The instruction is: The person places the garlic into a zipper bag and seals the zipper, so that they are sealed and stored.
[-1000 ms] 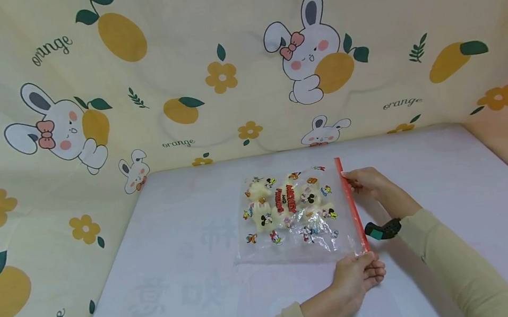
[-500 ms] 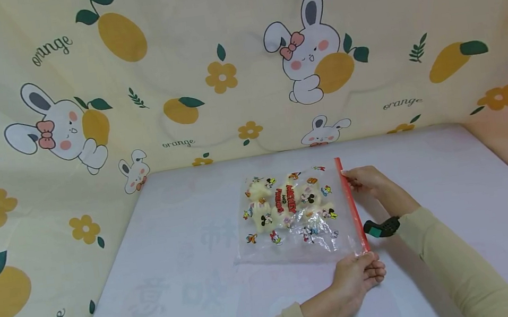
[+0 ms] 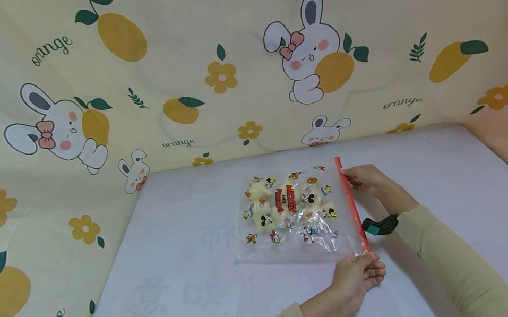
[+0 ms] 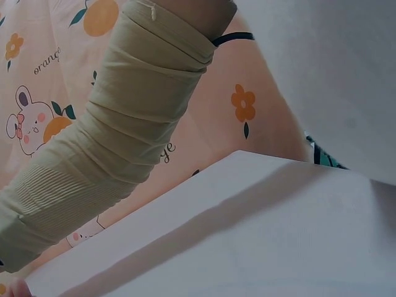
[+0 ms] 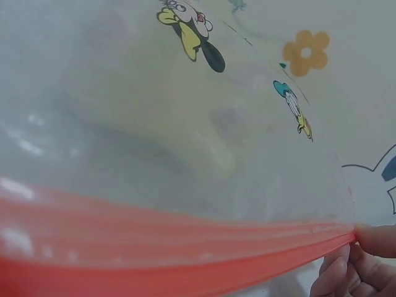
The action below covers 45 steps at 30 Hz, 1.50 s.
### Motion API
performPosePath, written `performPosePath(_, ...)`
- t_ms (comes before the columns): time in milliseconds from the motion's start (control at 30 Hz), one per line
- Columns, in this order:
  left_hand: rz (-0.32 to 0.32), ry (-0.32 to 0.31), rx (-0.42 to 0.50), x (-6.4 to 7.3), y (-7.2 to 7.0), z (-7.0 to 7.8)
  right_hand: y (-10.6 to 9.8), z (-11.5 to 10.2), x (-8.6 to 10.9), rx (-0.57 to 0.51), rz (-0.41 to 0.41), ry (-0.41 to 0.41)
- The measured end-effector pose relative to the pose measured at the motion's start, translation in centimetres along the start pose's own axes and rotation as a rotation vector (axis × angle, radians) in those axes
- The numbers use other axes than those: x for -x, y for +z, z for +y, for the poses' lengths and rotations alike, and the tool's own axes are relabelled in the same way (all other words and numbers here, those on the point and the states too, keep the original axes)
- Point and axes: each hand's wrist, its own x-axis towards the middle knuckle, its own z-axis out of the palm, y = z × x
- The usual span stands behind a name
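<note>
A clear zip bag point(image 3: 247, 253) printed with cartoon figures lies on the white table, its red zip strip point(image 3: 352, 204) along the right side. Pale cream pieces point(image 3: 261, 214) show through the plastic; what they are is unclear. My left hand point(image 3: 345, 288) pinches the strip's near end between thumb and fingers. Farther up, my right hand point(image 3: 368, 181) pinches the strip's edge close to its far end. The right wrist view shows that thumb point(image 5: 378, 240) pressed against the red edge. Only a bit of a fingertip appears low in the left wrist view.
Behind the table point(image 3: 158, 235) hangs a cream cloth point(image 3: 198, 26) printed with rabbits and oranges, which also covers the left and right sides. A dark wrist strap point(image 3: 380, 226) sits at the right cuff. Sleeves come in from the front edge.
My right hand has crept slightly along the red strip toward its far end, its wrist and sleeve shifting with it. The left hand and the bag look unchanged.
</note>
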Motion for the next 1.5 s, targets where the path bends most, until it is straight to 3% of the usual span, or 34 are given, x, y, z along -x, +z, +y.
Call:
performPosePath(767,-0.001,0.018,0.001,0.0,0.1,-0.1,-0.1,-0.4,-0.5,-0.014,0.006,0.034)
performPosePath(1500,-0.013,0.025,0.015,0.2,0.1,-0.1,-0.1,-0.3,-1.3,-0.018,0.040,0.007)
